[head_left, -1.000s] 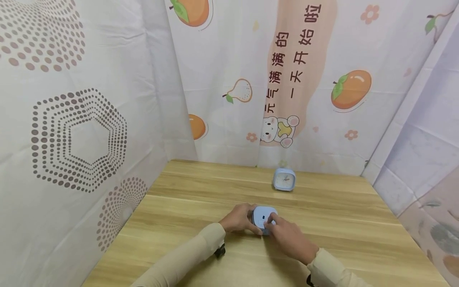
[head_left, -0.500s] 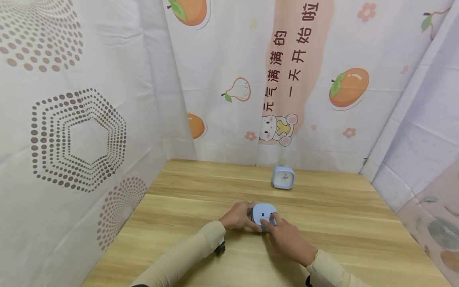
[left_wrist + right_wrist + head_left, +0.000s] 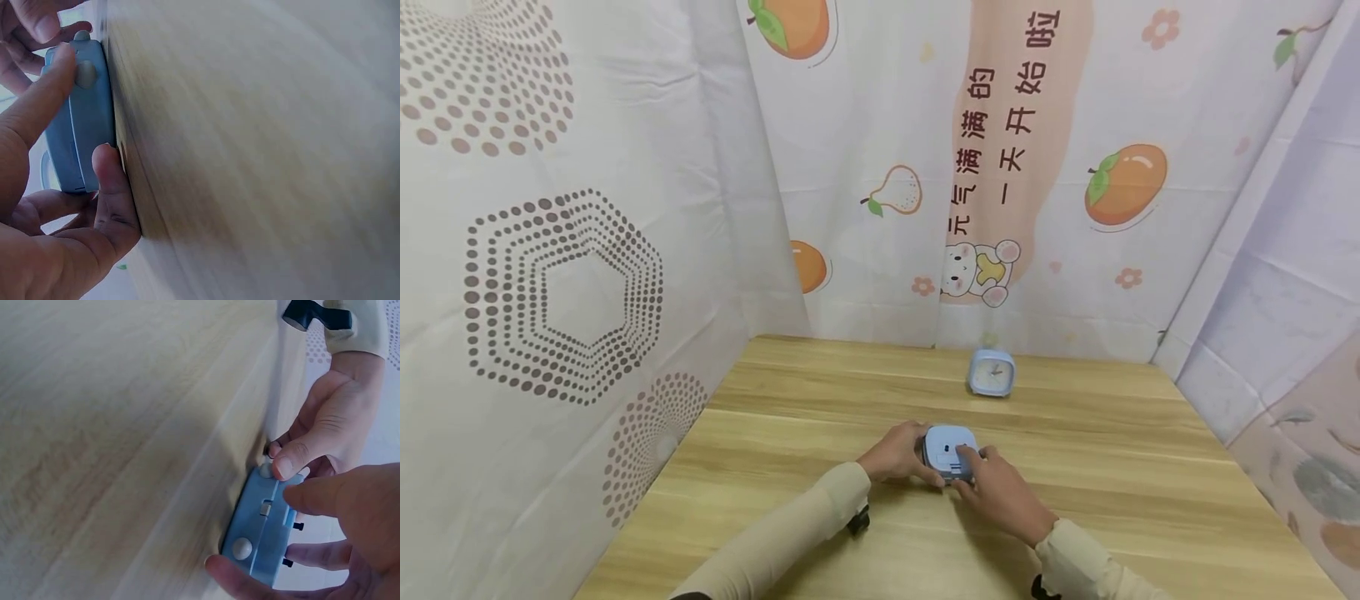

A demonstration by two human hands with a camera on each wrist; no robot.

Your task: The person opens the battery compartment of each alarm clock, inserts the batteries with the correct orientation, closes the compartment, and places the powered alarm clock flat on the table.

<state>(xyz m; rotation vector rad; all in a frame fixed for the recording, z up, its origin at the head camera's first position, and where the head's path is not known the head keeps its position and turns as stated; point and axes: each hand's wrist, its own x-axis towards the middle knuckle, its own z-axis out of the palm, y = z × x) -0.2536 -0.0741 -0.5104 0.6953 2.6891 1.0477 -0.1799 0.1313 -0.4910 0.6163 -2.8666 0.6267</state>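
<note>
A light-blue alarm clock lies face down on the wooden table, its back turned up. My left hand grips it from the left, with thumb and fingers round its side; the left wrist view shows that hand close along the clock's edge. From the right, my right hand holds the clock, index fingertip on the back and thumb at the near edge. In the right wrist view, round feet and a small slot show on the side of the clock, and dark knobs stick out of its back. The dial is hidden.
Behind the hands a second light-blue alarm clock stands upright, its dial facing me. The wooden table meets printed curtains at the back and both sides.
My right fingertips have shifted off the middle of the clock's back, the thumb moving down to the near edge. More of the back shows, including slots near that edge. The left hand keeps its grip.
</note>
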